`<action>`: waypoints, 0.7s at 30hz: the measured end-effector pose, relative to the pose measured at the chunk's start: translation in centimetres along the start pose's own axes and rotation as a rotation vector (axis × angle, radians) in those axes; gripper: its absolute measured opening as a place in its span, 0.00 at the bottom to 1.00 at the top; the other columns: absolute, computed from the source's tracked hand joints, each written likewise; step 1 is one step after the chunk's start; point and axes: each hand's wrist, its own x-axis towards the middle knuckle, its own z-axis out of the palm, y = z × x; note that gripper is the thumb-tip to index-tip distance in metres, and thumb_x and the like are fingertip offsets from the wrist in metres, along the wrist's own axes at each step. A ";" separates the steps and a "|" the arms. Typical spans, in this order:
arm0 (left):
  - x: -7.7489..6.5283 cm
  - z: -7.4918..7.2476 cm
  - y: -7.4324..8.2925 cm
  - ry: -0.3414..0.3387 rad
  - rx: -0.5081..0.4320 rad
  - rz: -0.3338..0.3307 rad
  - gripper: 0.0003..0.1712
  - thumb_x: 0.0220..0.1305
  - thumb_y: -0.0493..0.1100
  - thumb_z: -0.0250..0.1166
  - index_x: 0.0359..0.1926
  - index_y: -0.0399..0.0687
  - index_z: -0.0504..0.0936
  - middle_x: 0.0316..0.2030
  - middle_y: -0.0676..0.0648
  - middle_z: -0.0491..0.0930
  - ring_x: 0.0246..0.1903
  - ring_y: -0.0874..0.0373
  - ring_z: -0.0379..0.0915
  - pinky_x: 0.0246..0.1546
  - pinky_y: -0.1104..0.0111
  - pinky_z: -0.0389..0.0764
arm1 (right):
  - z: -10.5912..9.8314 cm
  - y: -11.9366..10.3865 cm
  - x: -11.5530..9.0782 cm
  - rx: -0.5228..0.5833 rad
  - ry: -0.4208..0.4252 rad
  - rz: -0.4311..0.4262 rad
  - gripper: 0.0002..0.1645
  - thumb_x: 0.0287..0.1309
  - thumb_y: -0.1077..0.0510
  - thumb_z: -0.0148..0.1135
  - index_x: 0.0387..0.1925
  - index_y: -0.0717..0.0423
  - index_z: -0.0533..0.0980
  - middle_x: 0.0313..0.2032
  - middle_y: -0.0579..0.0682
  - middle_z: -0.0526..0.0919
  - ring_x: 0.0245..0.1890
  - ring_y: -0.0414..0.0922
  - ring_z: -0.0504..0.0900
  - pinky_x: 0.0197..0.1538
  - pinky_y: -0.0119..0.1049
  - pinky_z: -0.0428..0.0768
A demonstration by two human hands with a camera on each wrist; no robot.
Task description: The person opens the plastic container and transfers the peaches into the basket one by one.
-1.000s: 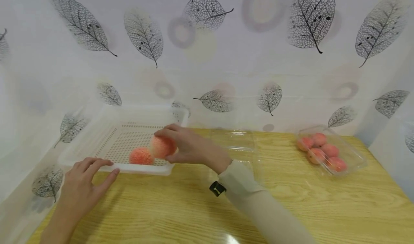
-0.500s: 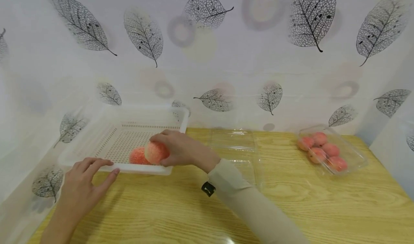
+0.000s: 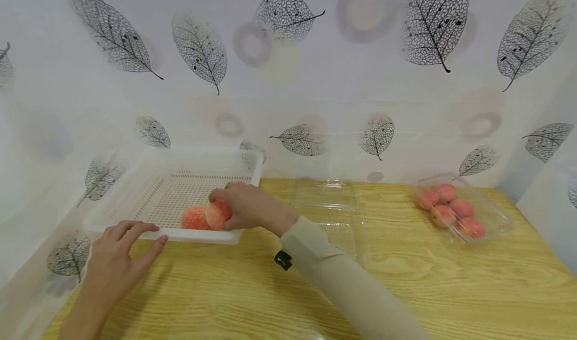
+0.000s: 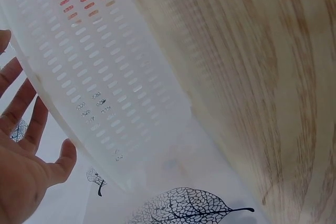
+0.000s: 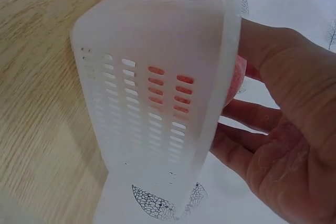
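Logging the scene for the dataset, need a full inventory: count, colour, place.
Table: 1, yellow wood grain, under everything
Backdrop: white, dark leaf print, behind and beside table
Basket: 1, white, slotted, table's left
Lying peach: 1, pink-red, in basket near front
Held peach: 1, pink-red and paler, basket's near right corner
Middle box: 1, clear, right of basket
Right box: 1, clear, table's far right
Boxed peaches: 5 visible, pink-red, in right box
Black piece: 1, black, by right cuff, unidentifiable
Sleeve: 1, beige, right arm
Left hand: 1, bare, at basket's near rim
Right hand: 1, bare, gripping held peach
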 end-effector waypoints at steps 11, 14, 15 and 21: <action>-0.2 0.1 0.1 0.003 -0.005 -0.015 0.15 0.51 0.46 0.77 0.39 0.44 0.87 0.36 0.42 0.83 0.37 0.38 0.77 0.37 0.42 0.72 | 1.0 0.2 1.1 -0.055 -0.035 0.032 0.30 0.57 0.52 0.73 0.62 0.43 0.76 0.48 0.44 0.83 0.43 0.40 0.76 0.42 0.31 0.74; -0.1 0.1 0.2 0.003 -0.006 -0.015 0.16 0.48 0.42 0.78 0.39 0.44 0.87 0.36 0.41 0.83 0.37 0.38 0.77 0.37 0.42 0.72 | 1.1 0.3 1.2 -0.057 -0.040 0.033 0.30 0.57 0.52 0.72 0.62 0.43 0.76 0.48 0.45 0.82 0.43 0.40 0.75 0.42 0.32 0.74; -0.1 0.1 0.3 0.003 -0.007 -0.015 0.16 0.47 0.42 0.78 0.38 0.43 0.87 0.36 0.41 0.83 0.37 0.38 0.77 0.37 0.42 0.72 | 1.2 0.3 1.3 -0.057 -0.041 0.034 0.30 0.57 0.52 0.72 0.62 0.43 0.76 0.48 0.45 0.82 0.43 0.40 0.76 0.42 0.32 0.74; -0.1 0.1 0.4 -0.006 -0.004 -0.024 0.17 0.45 0.39 0.79 0.38 0.43 0.87 0.36 0.41 0.83 0.38 0.37 0.77 0.37 0.40 0.73 | 1.2 0.2 1.4 -0.061 -0.067 0.034 0.27 0.59 0.53 0.71 0.61 0.43 0.78 0.52 0.44 0.84 0.46 0.41 0.78 0.47 0.32 0.75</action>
